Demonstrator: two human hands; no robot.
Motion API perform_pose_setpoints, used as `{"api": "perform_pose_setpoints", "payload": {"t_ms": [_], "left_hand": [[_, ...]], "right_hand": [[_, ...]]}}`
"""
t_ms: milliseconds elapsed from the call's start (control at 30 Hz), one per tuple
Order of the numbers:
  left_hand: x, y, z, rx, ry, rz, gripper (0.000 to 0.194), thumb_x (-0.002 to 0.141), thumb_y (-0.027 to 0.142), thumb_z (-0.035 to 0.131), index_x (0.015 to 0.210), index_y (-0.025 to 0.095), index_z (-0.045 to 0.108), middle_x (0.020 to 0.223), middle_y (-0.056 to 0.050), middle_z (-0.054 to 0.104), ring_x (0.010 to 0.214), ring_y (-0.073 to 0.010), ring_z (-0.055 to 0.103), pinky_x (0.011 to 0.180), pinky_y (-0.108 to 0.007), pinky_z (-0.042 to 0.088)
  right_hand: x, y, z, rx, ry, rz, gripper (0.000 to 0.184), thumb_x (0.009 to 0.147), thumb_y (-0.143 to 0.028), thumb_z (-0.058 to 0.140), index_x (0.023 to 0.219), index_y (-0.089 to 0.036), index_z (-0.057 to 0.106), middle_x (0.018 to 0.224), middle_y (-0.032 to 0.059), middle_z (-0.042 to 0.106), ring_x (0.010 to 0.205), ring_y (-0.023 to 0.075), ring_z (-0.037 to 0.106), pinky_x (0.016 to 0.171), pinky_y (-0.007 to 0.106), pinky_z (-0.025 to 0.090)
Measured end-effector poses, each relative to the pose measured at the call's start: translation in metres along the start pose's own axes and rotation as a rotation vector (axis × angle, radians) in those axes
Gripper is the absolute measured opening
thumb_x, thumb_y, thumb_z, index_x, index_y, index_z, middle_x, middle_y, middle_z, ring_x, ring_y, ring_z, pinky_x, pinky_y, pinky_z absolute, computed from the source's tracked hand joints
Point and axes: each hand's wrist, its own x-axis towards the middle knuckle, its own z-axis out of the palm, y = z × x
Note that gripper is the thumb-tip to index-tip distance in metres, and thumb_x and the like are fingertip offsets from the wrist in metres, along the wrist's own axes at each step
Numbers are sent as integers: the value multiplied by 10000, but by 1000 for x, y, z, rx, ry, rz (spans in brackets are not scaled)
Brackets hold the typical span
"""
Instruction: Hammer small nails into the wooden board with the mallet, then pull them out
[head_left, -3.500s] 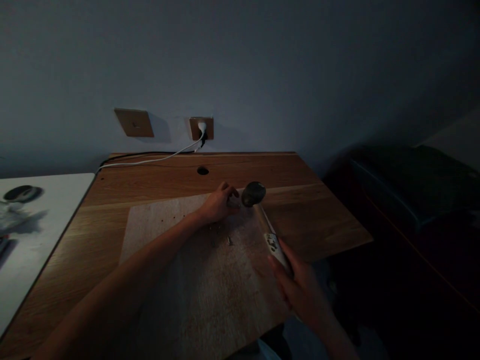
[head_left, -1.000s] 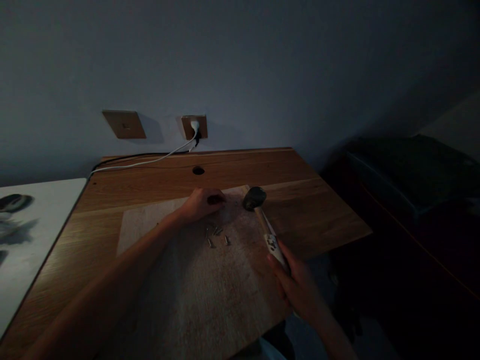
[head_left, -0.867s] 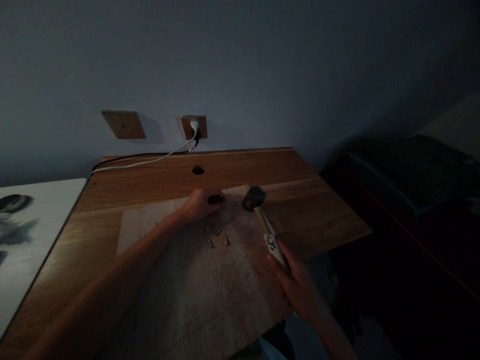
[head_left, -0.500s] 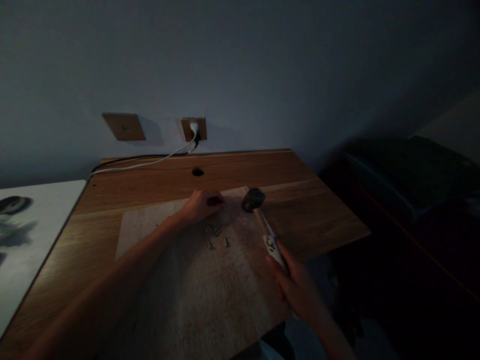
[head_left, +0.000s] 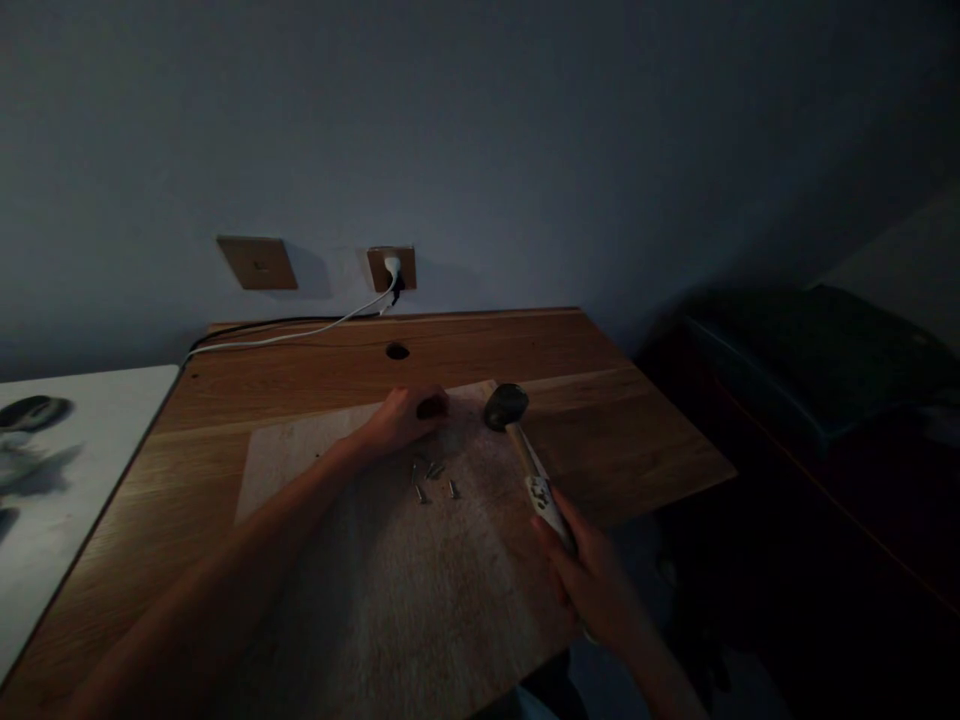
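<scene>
My right hand (head_left: 589,565) is wrapped round the pale grip of a rubber mallet (head_left: 527,455). The mallet's black head (head_left: 507,406) is at the far right part of a light wooden board (head_left: 390,590), just right of my other hand. My left hand (head_left: 411,415) rests near the board's far edge with its fingers curled in; whatever they may hold is hidden. Several loose metal screws (head_left: 421,494) lie on the board just in front of the left hand, one screw (head_left: 453,489) a little apart on the right.
The board lies on a brown wooden table (head_left: 630,430) with a round cable hole (head_left: 397,351). A white cable (head_left: 300,337) runs to a wall socket (head_left: 392,267). At the left stands a white surface (head_left: 97,440) with a dark object on it. The right side is very dark.
The view has shifted slightly, so the table and wall plates sit a little lower in the picture. Both hands and the mallet have hardly moved.
</scene>
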Motion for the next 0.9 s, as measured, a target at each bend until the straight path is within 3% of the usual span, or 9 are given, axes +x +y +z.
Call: {"api": "perform_pose_setpoints", "payload": {"t_ms": [200,433,600,767,900], "left_hand": [[2,-1,1,28,-12,-11,80,825,233,745,869,167,738,836,-39,743,764,-176,686,728,-270,511],[2,-2,1,66,-30,8,101,855,235,706,916,179,763,904,-58,754,810,-189,705,767,-279,527],[0,0,-1,53,-93,26,213,820,138,654,983,190,781,953,-58,739,856,-189,705,824,-287,533],[-1,2,-2,85,-113,20,473,713,167,746,1186,185,719,1084,-79,660,935,-222,674,836,-316,540],[-1,-2,1,72,-46,20,439,689,221,788,1116,174,698,1077,-74,603,939,-227,652,857,-336,546]], "right_hand": [[-1,3,-1,6,-8,-27,719,952,-576,516,1514,-127,512,472,-103,446,368,143,468,371,227,384],[-3,0,-2,-82,26,-85,656,934,-576,553,1464,-193,609,494,-44,551,385,171,532,413,265,456],[-5,-10,-5,-57,42,-86,682,934,-579,554,1469,-158,593,446,-71,464,364,158,489,370,243,416],[-3,-28,0,3,-77,-63,728,949,-587,529,1533,-153,509,479,-78,462,370,143,471,350,221,381],[2,-38,8,-63,-146,-127,647,961,-555,525,1506,-208,562,549,-33,570,397,155,521,378,236,421]]}}
